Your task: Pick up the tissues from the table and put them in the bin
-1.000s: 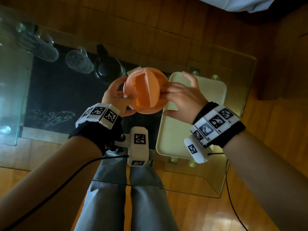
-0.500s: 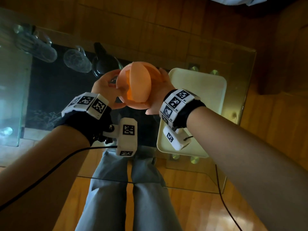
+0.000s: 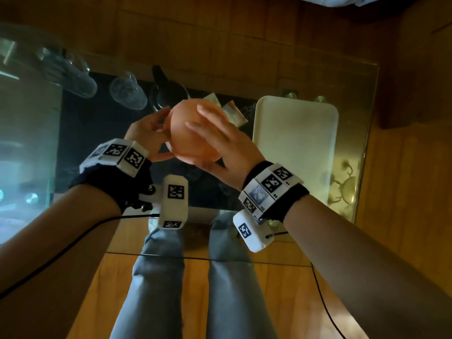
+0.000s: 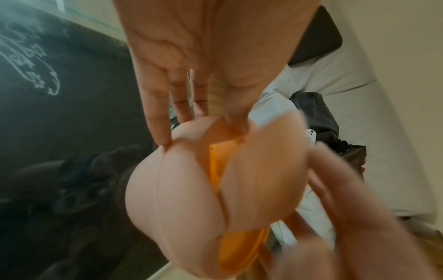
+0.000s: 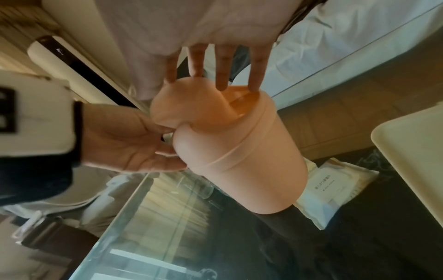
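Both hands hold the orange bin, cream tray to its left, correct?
No: the head view shows the cream tray to the right of the orange bin. Left hand and right hand both hold the bin.

The left hand (image 3: 146, 129) and right hand (image 3: 227, 145) hold the bin (image 3: 193, 138) in the middle, so I cannot pass there. Wipe packs (image 3: 233, 113) lie right behind it, and the tray (image 3: 293, 148) sits just to the right. Two glasses (image 3: 127, 94) and a dark kettle (image 3: 168, 94) stand at the back left. I see open dark table (image 3: 97, 143) below the wrists.
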Tool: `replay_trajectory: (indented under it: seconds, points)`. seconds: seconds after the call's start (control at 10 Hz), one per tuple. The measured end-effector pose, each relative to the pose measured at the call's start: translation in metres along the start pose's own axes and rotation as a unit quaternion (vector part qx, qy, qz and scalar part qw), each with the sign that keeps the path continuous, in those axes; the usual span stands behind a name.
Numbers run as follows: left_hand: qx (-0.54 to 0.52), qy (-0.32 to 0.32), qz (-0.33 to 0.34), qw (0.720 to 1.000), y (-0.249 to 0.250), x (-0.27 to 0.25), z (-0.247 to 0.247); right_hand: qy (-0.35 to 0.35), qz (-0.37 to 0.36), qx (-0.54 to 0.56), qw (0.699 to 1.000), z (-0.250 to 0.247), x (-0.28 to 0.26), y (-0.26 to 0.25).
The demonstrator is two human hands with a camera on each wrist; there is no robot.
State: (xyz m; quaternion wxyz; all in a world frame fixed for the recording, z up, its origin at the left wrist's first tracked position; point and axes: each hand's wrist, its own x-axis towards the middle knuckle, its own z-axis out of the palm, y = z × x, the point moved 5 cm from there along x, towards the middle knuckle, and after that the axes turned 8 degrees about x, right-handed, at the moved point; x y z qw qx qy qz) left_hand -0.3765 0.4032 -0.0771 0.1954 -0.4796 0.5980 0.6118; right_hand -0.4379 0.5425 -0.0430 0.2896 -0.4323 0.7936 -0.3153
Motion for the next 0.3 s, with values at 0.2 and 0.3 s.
replay_trajectory:
  seconds: [0.2,0.3]
  points:
    - [0.007,-0.028,0.027,0.999,0.0,-0.021,-0.01,0.016,0.111,-0.043,0.993,-0.002,-0.004,-0.004]
    - [0.001,-0.022,0.012,1.0,0.008,-0.045,-0.036,0.07,0.184,0.023,0.98,-0.018,-0.013,-0.032]
